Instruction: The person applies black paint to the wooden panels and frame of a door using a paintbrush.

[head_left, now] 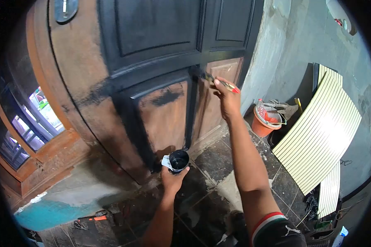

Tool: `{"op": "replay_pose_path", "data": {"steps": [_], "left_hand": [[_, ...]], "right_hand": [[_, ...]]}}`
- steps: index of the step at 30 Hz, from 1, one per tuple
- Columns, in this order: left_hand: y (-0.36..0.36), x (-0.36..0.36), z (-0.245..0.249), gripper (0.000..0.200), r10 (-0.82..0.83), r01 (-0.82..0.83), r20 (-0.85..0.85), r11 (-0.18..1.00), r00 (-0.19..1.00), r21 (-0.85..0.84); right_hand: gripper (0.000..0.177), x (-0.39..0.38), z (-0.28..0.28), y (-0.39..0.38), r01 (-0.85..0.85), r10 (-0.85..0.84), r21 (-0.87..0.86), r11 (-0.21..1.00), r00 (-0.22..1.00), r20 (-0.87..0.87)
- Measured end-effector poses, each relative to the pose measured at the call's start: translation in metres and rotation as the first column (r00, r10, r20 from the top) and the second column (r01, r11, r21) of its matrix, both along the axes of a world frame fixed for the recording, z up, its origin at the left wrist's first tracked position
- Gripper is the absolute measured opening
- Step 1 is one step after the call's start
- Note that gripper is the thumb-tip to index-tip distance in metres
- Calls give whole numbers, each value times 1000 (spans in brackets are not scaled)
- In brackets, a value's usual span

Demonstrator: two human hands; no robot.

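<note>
My right hand point(228, 96) is closed round a paintbrush point(231, 87) with a red-tipped handle. The dark bristles touch the black-painted upright between the two lower panels of a wooden door point(152, 61). Below, my left hand point(173, 179) grips a small open can point(179, 159), black inside, with a pale label at its side. Black paint covers the upper door and the frame round the lower left panel point(165, 119), which is mostly bare brown wood with a dark smear near its top. The lower right panel point(226, 70) is bare brown.
An orange bucket point(263, 125) with a plastic bottle and cloths stands by the grey wall. Ribbed cream sheets point(321, 131) lean at the right. A glazed wooden window frame point(53, 144) is at the left. Tools point(95, 218) lie on the tiled floor.
</note>
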State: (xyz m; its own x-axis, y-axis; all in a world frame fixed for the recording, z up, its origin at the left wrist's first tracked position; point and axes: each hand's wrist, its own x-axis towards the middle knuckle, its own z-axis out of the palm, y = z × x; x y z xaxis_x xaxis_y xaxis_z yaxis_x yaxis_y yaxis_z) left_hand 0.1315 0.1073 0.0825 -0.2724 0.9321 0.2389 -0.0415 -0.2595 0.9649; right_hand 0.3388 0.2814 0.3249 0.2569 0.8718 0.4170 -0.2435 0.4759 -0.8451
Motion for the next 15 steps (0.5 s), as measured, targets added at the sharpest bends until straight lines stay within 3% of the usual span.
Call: {"op": "replay_pose_path", "data": {"steps": [1,3,5,7,9,12,15], "left_hand": [[-2,9,-6,71,-13,13,11,1000,1000,-3],[-8,18,-18,68,-44,44,2,999,999,-7],[-19,25,-8,58,-62,51,-143,996,988,-79],[-18,29,-16,58,-103,100,-96,994,990,-36],[-15,34,-13,59,-50,44,-176,998,983,-42],[-16,43,-5,61,43,-66,-323,996,945,-61],[-19,58,-12,61,78,-119,-333,987,940,-105]], "right_hand": [[34,-5,-6,6,0,0,25,1000,1000,-17],[31,-2,-41,21,-60,72,-92,994,990,124],[26,8,-69,8,14,35,-129,992,928,371],[20,19,-89,11,-15,90,-127,992,789,608],[16,35,-106,33,-127,181,-131,983,573,799],[12,29,-72,40,-143,-27,112,983,499,866],[13,15,-21,23,-84,-60,261,962,865,499]]}}
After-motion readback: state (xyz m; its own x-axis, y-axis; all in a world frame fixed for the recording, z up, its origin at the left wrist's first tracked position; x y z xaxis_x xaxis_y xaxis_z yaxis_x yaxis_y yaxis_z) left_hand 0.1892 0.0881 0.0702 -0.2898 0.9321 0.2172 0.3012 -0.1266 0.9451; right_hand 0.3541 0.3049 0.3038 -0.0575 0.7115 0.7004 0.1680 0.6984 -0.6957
